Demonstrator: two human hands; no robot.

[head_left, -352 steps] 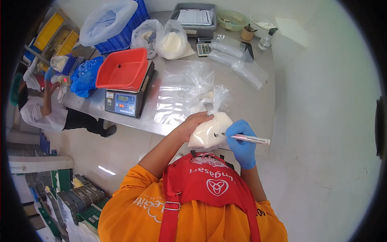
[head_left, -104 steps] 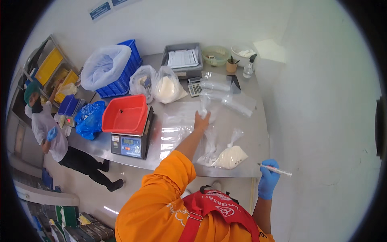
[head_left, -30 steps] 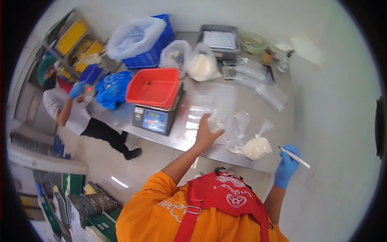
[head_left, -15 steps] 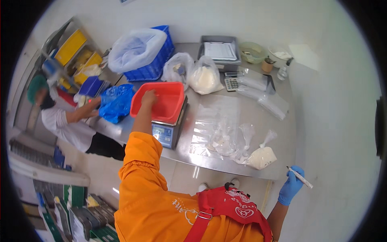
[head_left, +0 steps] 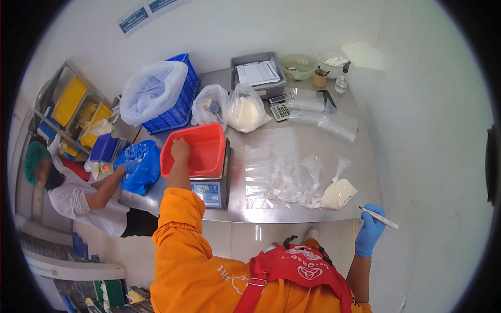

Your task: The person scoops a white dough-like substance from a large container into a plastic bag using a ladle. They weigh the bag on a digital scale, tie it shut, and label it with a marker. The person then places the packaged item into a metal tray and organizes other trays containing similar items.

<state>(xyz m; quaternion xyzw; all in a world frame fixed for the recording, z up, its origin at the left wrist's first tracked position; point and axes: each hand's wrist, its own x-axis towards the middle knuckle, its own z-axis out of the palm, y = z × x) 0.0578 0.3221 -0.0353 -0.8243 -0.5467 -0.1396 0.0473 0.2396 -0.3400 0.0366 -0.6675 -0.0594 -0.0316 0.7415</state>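
Note:
My left hand, bare, reaches into the red plastic tub with its fingers curled. Whatever those fingers hold, if anything, is too small to make out. The tub rests on a digital scale. Off the table's right front corner, my blue-gloved right hand is closed around a white marker pen, whose dark tip points left. On the table nearest that hand lies a tied clear bag of pale powder. Clear plastic bags are spread flat to its left.
A person at the left has a hand at a blue plastic bag. Farther back stand a lined blue crate, a larger bag of white powder, a grey tray, a calculator, stacked clear bags and a spray bottle.
The view has shifted, and the tabletop sits slightly farther left in it. The other person's hand has moved onto the blue bag. My right hand still grips the marker pen; my left stays in the tub.

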